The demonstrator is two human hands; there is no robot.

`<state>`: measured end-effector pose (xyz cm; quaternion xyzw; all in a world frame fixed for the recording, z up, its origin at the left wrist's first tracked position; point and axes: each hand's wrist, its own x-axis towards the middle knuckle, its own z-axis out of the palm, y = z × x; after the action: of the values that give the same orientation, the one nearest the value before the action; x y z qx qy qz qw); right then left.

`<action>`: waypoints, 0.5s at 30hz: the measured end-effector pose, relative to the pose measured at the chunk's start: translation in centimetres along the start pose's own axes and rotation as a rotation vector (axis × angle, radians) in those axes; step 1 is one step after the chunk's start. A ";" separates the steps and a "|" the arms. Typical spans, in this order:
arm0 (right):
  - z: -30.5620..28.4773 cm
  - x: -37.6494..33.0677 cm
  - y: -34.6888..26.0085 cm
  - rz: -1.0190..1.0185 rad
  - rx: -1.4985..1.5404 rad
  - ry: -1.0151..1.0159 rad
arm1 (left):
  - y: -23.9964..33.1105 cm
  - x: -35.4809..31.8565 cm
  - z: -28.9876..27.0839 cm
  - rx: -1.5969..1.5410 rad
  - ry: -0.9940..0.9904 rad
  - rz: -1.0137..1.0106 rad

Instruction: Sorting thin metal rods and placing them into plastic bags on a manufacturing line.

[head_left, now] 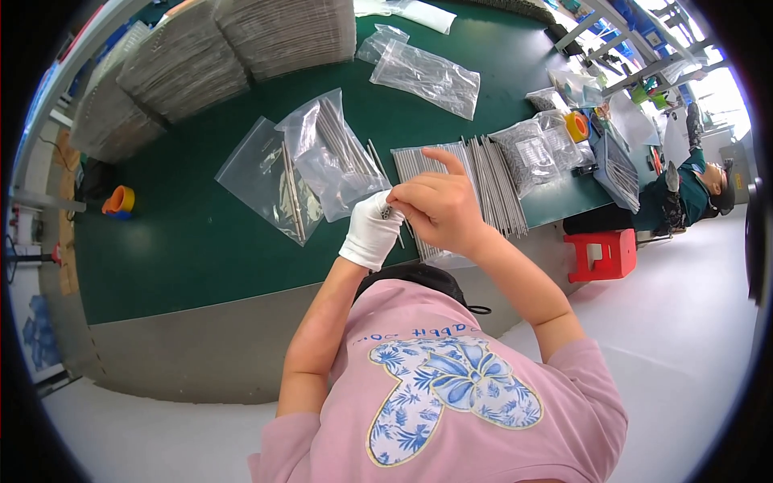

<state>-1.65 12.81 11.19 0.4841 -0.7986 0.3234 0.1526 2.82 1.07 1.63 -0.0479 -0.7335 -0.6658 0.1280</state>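
Note:
My left hand (370, 231), in a white glove, is closed around a few small grey metal pieces (386, 212) that show at its finger side. My bare right hand (441, 205) meets it, thumb and fingertips pinched together and one finger raised; whatever is in the pinch is hidden. A thin metal rod (374, 154) sticks out beyond my hands, and I cannot tell whether either hand grips it. Just past the glove lies a clear bag of metal rods (330, 133), overlapping another clear bag (256, 173) with a few rods. Many loose rods (495, 181) lie side by side right of my hands.
Clear bags of small grey parts (527, 153) and an orange tape roll (576, 126) are at right. Empty plastic bags (427, 76) lie farther back. Tall wrapped stacks (185, 64) line the far left, near another tape roll (121, 201). A co-worker (692, 189) sits beyond a red stool (602, 256).

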 end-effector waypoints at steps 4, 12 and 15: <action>0.0 -0.1 0.0 -0.021 0.005 0.016 | 0.3 0.1 0.1 -0.004 -0.006 -0.033; 0.1 0.0 -0.3 0.062 0.125 0.104 | 0.9 0.1 0.1 0.029 0.022 0.008; 0.4 0.3 0.0 0.005 0.148 0.028 | 0.0 0.0 0.1 0.026 0.010 0.016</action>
<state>-1.77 12.37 11.09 0.4874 -0.7716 0.3887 0.1266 2.77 1.12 1.60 -0.0490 -0.7409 -0.6555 0.1375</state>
